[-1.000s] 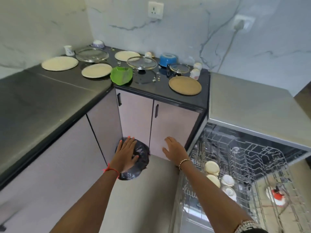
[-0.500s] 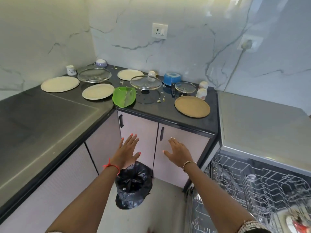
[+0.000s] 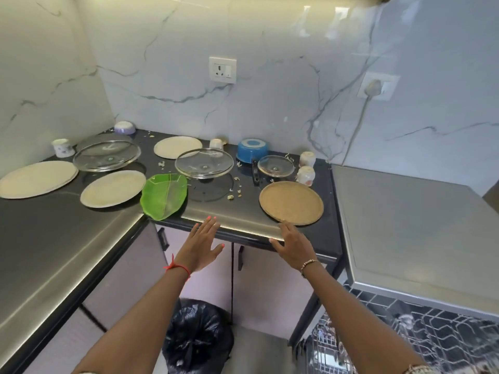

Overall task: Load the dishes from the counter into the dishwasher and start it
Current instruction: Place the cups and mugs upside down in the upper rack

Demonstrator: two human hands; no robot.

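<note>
Dishes cover the black counter [image 3: 243, 217]. A brown round plate [image 3: 291, 202] lies at the front right, a green leaf-shaped dish [image 3: 164, 195] overhangs the front edge. Three cream plates [image 3: 37, 178] [image 3: 113, 188] [image 3: 178, 147], three glass lids [image 3: 107, 155] [image 3: 204, 163] [image 3: 275, 165], an upturned blue bowl [image 3: 252, 151] and small cups [image 3: 306, 175] sit further back. My left hand [image 3: 201, 245] is raised with straight fingers at the counter's front edge, holding nothing. My right hand [image 3: 293, 242] is open, fingertips just below the brown plate. The dishwasher rack [image 3: 432, 336] shows at the lower right.
The dishwasher's grey top [image 3: 405, 233] adjoins the counter on the right. A black rubbish bag [image 3: 198, 336] stands on the floor between my arms. Food crumbs [image 3: 231, 197] lie among the dishes. A plug and cable [image 3: 372, 87] hang on the wall.
Both hands have risen from in front of the cupboard doors to the counter's front edge. The view has tilted up, so the dishwasher rack has dropped to the lower right corner.
</note>
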